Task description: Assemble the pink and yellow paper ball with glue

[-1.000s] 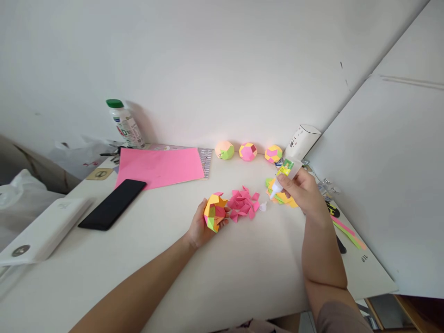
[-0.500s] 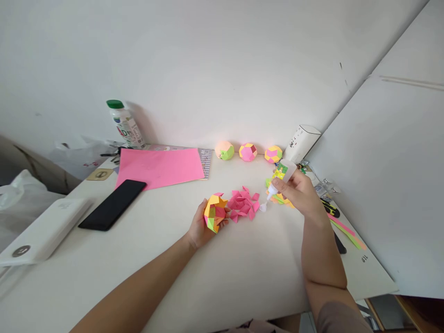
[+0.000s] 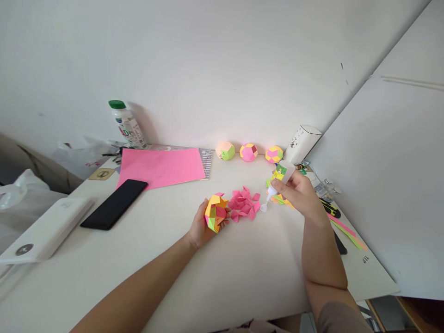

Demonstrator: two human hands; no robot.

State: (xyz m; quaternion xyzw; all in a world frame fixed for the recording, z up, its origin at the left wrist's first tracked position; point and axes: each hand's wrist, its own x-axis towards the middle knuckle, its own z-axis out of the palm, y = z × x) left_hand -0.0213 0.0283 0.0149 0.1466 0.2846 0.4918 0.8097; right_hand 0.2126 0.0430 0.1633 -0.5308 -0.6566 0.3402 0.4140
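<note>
My left hand (image 3: 202,226) rests on the white table (image 3: 243,273) and cups a partly built paper ball (image 3: 215,212) of yellow, orange, green and pink facets. Just to its right lies a heap of folded pink paper pieces (image 3: 244,203). My right hand (image 3: 301,195) grips a small white glue bottle (image 3: 279,179) with a green label, tilted nozzle-down. Its tip hangs just above a small clear cap (image 3: 263,208) on the table. Behind my right hand, yellow and orange folded pieces (image 3: 277,200) are mostly hidden.
Three finished paper balls (image 3: 248,151) stand along the wall beside a white device (image 3: 303,142). A pink sheet (image 3: 161,166), a black phone (image 3: 115,210), a white box (image 3: 41,229) and a green-capped bottle (image 3: 125,125) lie left. Paper strips and tools (image 3: 343,226) sit at the right edge.
My right hand has brought the glue bottle down and to the left, its nozzle now close over the small cap. My left hand and the ball have stayed in place.
</note>
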